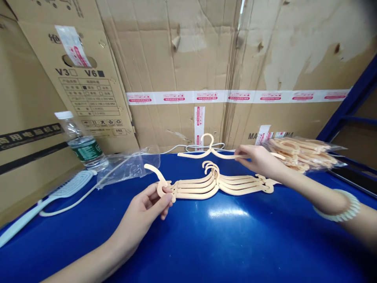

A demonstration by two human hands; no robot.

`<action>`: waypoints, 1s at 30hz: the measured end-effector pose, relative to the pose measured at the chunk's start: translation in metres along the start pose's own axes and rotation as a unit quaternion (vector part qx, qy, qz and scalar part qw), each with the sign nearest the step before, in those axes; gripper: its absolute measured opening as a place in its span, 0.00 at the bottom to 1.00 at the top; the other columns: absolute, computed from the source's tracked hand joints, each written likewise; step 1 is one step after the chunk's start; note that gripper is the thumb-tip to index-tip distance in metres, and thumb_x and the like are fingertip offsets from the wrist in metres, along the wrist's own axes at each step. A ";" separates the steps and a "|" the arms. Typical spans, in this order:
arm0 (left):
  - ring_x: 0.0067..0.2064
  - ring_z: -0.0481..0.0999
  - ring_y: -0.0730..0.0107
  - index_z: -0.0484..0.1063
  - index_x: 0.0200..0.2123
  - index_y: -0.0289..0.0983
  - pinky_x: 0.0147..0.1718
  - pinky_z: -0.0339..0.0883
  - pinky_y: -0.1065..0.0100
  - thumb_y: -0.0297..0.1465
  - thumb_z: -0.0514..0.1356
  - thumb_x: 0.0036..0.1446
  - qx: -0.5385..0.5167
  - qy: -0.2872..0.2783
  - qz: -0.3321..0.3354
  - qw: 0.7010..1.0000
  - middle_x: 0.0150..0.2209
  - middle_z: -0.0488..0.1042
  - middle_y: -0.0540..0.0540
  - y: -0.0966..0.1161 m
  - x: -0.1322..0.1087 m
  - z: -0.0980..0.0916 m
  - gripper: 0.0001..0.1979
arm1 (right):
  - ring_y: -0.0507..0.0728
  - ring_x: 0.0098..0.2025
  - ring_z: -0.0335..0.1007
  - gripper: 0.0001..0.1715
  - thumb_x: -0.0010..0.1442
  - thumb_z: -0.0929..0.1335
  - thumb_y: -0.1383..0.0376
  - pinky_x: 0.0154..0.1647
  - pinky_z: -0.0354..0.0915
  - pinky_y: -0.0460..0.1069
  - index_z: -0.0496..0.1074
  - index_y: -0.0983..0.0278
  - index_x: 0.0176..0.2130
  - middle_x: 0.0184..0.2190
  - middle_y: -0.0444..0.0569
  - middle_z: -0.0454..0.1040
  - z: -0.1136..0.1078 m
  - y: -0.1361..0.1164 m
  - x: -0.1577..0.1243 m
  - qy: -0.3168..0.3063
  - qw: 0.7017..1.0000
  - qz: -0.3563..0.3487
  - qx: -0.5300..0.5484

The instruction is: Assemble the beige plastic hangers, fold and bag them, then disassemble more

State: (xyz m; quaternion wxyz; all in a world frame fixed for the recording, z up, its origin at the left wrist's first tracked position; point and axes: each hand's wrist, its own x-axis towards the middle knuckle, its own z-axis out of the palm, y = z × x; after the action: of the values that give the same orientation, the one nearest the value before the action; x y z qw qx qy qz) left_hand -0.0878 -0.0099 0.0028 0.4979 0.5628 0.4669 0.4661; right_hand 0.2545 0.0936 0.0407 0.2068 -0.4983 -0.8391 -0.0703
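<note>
Right now the left hand (149,206) is closed in a pinch on the near-left end of the stack of hangers (219,184). Its thumb and fingertips grip the rounded end, where a curved hook rises. The stack lies flat on the blue table (224,243), its long axis running crosswise from the left hand to just under the right wrist, so both hands are within reach of it.

The right hand (257,159) sits just beyond the stack's right end. Its fingers are lightly shut on the right arm of a single hanger (210,151), which lies parallel to the stack on its far side, hook pointing away from the person.

Just right of the right hand lies a bag of hangers (303,155). A bead bracelet (338,206) circles the right wrist. Beyond the left hand lies an empty clear bag (129,167); further left are a water bottle (84,145) and a white comb-like tool (69,188). Cardboard boxes (182,59) wall off the far side, with a white cable (191,147) at their foot.
</note>
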 end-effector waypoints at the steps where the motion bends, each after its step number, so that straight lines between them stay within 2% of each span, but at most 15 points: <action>1: 0.27 0.65 0.75 0.70 0.35 0.37 0.25 0.59 0.73 0.42 0.65 0.56 -0.002 -0.003 -0.003 1.000 0.28 0.70 0.52 0.000 0.000 0.000 0.14 | 0.57 0.33 0.74 0.05 0.61 0.65 0.63 0.34 0.64 0.48 0.68 0.62 0.35 0.31 0.49 0.77 -0.007 -0.002 -0.006 0.018 1.000 -0.006 0.006; 5: 0.28 0.65 0.74 0.69 0.33 0.37 0.28 0.59 0.71 0.41 0.66 0.54 -0.006 0.004 -0.015 1.000 0.27 0.68 0.53 0.000 -0.001 0.001 0.14 | 0.56 0.30 0.72 0.08 0.63 0.65 0.60 0.30 0.65 0.48 0.67 0.61 0.33 0.29 0.48 0.75 -0.023 -0.015 -0.033 0.095 0.992 -0.043 0.072; 10: 0.29 0.63 0.74 0.69 0.29 0.37 0.29 0.57 0.70 0.42 0.68 0.51 -0.018 0.015 -0.013 1.000 0.29 0.68 0.52 0.002 -0.001 0.003 0.16 | 0.55 0.27 0.70 0.08 0.63 0.65 0.58 0.24 0.64 0.48 0.69 0.59 0.38 0.29 0.47 0.74 -0.016 -0.025 -0.058 0.127 0.984 -0.016 0.122; 15: 0.30 0.62 0.75 0.70 0.30 0.37 0.31 0.57 0.73 0.40 0.71 0.50 -0.096 0.004 -0.013 0.995 0.28 0.66 0.53 0.001 0.001 0.003 0.16 | 0.58 0.36 0.73 0.10 0.65 0.65 0.62 0.32 0.67 0.50 0.70 0.57 0.47 0.38 0.50 0.75 -0.006 -0.026 -0.067 0.115 0.983 -0.062 0.130; 21: 0.33 0.64 0.76 0.70 0.32 0.37 0.35 0.61 0.73 0.35 0.68 0.56 -0.192 -0.048 -0.027 0.980 0.32 0.66 0.52 -0.006 0.006 0.000 0.11 | 0.58 0.37 0.73 0.06 0.64 0.65 0.64 0.33 0.69 0.50 0.69 0.55 0.43 0.36 0.49 0.74 0.001 -0.024 -0.071 0.094 0.977 -0.078 0.173; 27: 0.39 0.69 0.72 0.70 0.31 0.37 0.42 0.66 0.68 0.32 0.67 0.57 -0.212 -0.093 -0.050 0.971 0.43 0.68 0.49 -0.003 0.002 0.000 0.08 | 0.61 0.39 0.74 0.05 0.63 0.65 0.64 0.35 0.71 0.51 0.68 0.54 0.41 0.37 0.50 0.74 0.008 -0.022 -0.076 0.101 0.977 -0.082 0.167; 30: 0.40 0.71 0.70 0.70 0.31 0.38 0.42 0.67 0.66 0.31 0.66 0.57 -0.226 -0.104 -0.059 0.967 0.45 0.69 0.48 -0.002 0.002 0.001 0.08 | 0.61 0.39 0.74 0.04 0.63 0.65 0.65 0.36 0.71 0.51 0.67 0.55 0.40 0.36 0.50 0.74 0.007 -0.023 -0.076 0.094 0.978 -0.086 0.165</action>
State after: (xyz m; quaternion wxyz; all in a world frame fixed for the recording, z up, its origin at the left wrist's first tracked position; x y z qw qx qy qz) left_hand -0.0871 -0.0079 0.0014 0.6851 0.4523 0.3272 0.4680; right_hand 0.2640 0.0231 0.0049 0.3575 -0.3747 -0.8554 0.0053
